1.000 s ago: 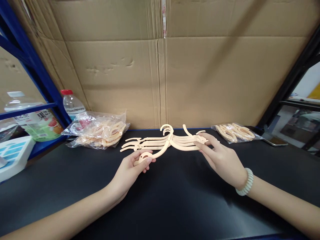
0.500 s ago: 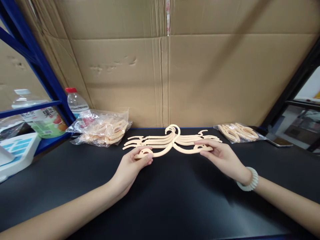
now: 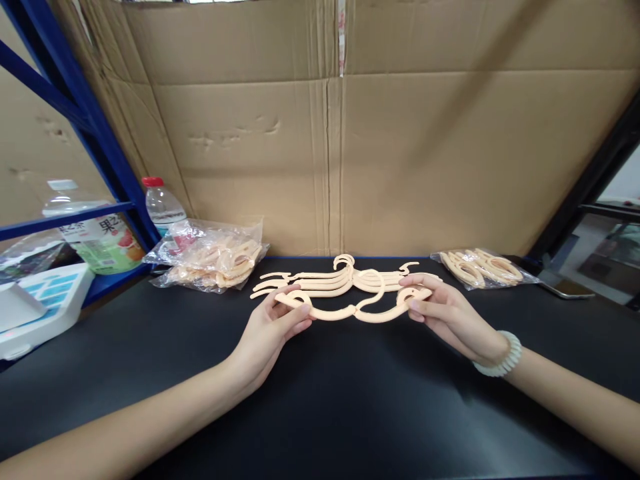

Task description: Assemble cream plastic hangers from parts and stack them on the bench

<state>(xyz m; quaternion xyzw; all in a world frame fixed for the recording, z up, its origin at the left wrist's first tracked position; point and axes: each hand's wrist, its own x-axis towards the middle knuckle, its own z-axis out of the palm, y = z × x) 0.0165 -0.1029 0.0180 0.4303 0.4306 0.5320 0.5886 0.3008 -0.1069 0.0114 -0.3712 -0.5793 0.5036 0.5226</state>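
A cream plastic clothes hanger (image 3: 334, 314) is held up between my two hands. My left hand (image 3: 273, 327) pinches its left end, thumb in front. At the other end, my right hand (image 3: 445, 310) grips it the same way, with a pale beaded bracelet (image 3: 503, 357) on that wrist. The hanger's hook leans back and to the right from the middle joint. Just behind it, several matching hangers (image 3: 325, 285) lie stacked on the black table (image 3: 320, 407), their hooks together at the centre. The held hanger partly covers this stack.
Clear bags of hangers lie at the left (image 3: 215, 260) and right (image 3: 483, 267). A phone-like flat object (image 3: 570, 290) is beside the right bag. A red-capped bottle (image 3: 163, 203), a blue shelf frame (image 3: 107, 160) and a white-and-blue tray (image 3: 50, 307) stand left. Cardboard (image 3: 430, 147) walls the back.
The hanger has tilted: its hook, upright before, now leans back and right, and its middle sits lower. Both hands still grip its ends. The view has shifted slightly.
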